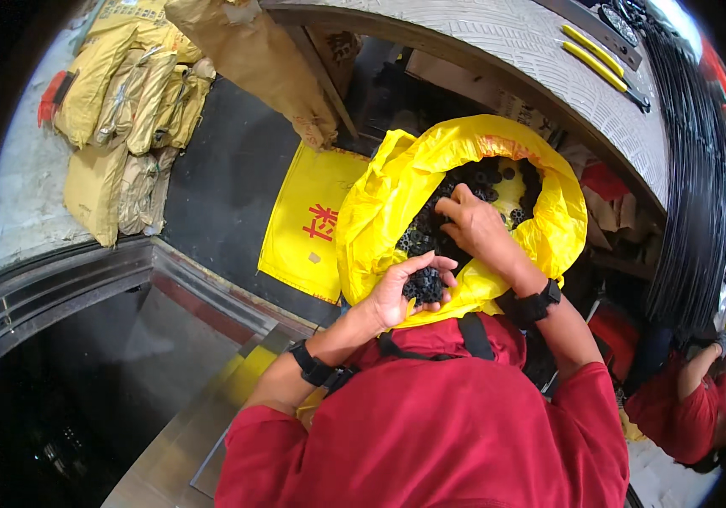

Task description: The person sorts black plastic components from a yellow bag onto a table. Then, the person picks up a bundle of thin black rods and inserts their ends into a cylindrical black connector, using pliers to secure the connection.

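Observation:
In front of me a yellow woven sack has its mouth rolled down into a thick rim. Inside lie many small black ring-like parts. My left hand is cupped palm up at the near edge of the sack, curled around a pile of small black parts. Over the sack's opening, my right hand has its fingers bent and drawn together, close to the loose parts. What its fingertips hold, if anything, cannot be made out. A dark band sits on each wrist.
Flat on the dark floor mat lies a yellow sheet with red print. A bench at the upper right carries yellow-handled pliers and long black strands. Stacked yellow sacks stand upper left. Another person works at the right.

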Tool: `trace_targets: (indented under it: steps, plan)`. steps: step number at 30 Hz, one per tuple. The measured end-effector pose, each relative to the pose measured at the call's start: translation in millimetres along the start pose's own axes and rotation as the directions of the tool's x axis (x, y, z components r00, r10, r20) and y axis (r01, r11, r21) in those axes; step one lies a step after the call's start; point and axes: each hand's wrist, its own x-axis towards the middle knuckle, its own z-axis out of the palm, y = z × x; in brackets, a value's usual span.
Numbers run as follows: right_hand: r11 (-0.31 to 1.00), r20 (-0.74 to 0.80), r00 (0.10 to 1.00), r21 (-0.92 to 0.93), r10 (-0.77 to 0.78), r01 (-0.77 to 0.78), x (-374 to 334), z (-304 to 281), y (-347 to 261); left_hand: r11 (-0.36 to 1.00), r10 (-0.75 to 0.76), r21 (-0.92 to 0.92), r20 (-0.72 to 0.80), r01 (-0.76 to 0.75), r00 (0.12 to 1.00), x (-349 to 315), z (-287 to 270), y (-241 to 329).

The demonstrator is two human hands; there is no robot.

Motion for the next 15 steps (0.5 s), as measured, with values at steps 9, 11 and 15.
trace_targets:
  steps: [9, 11, 15]
  plan:
    - [0.988, 0.009, 0.999, -0.149, -0.042, 0.043, -8.2, 9.8, -2.4, 1.000, 0.002, 0.020, -0.007, -0.002, 1.000, 2.5, -0.6, 0.5]
    - [0.995, -0.052, 0.997, -0.085, -0.063, 0.058, -9.7, 8.8, 1.4, 1.000, 0.001, -0.002, 0.040, -0.001, 0.999, 3.0, -4.9, -0.5]
    - [0.973, -0.182, 0.962, 0.152, 0.202, -0.175, -6.4, -18.7, 3.1, 1.000, -0.005, 0.000, 0.067, 0.005, 0.998, 4.2, -5.8, -0.9]
